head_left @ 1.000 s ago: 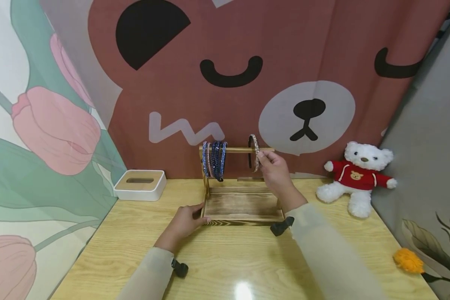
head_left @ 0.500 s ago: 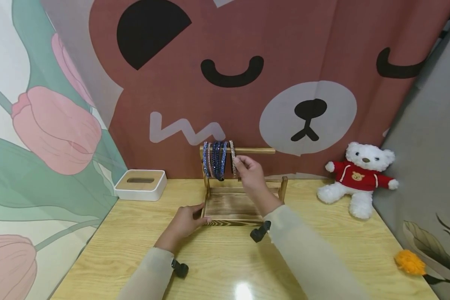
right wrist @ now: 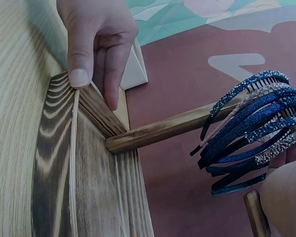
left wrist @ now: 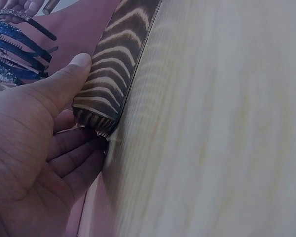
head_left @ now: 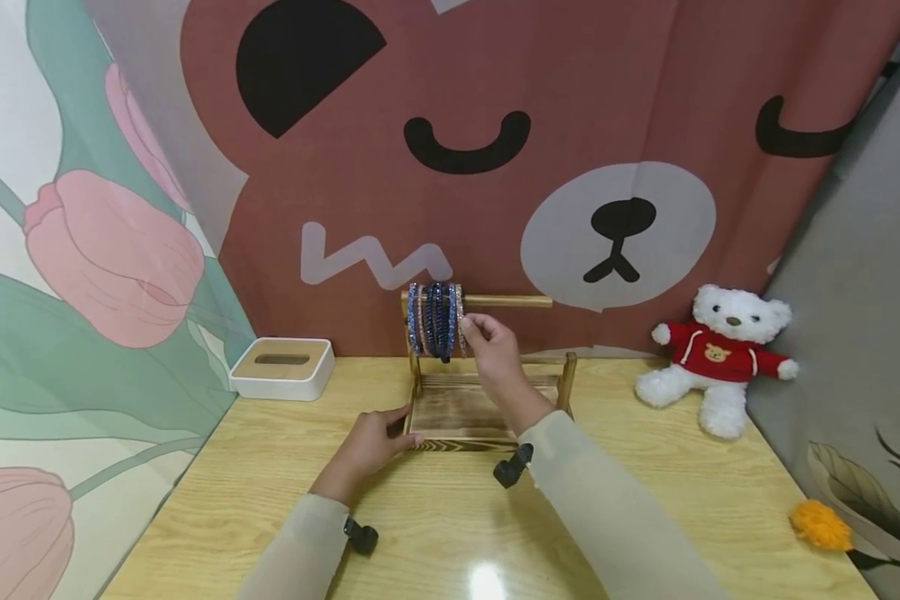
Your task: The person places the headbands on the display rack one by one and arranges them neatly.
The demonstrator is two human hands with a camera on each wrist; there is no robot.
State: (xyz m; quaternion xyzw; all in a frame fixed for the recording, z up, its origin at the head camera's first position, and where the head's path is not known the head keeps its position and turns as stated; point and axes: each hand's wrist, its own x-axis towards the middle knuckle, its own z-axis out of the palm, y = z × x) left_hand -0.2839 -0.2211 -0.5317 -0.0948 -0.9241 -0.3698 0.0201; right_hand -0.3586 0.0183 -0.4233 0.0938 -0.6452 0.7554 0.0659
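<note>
A wooden stand [head_left: 450, 410] with a tray-like base and a top rod [head_left: 513, 301] stands on the table. Several glittery headbands [head_left: 432, 321], blue, dark blue and one pinkish, hang bunched at the rod's left end. My right hand [head_left: 497, 358] pinches a silver rhinestone headband [head_left: 460, 302], which hangs over the rod right beside that bunch. In the right wrist view the silver headband [right wrist: 278, 149] lies against the blue ones. My left hand [head_left: 367, 446] grips the base's front left corner; the left wrist view shows the thumb on the striped wood [left wrist: 111, 64] and fingers curled at its end.
A white tissue box [head_left: 281, 369] with a wooden lid stands left of the stand. To the right sits a white teddy bear [head_left: 720, 358] in a red top. An orange fluffy flower-like thing [head_left: 820, 524] lies by the table's right edge. A curtain [head_left: 450, 225] hangs behind.
My right hand has slid the silver headband leftward along the rod, from near its right end to the bunch. My left hand has stayed at the stand's corner.
</note>
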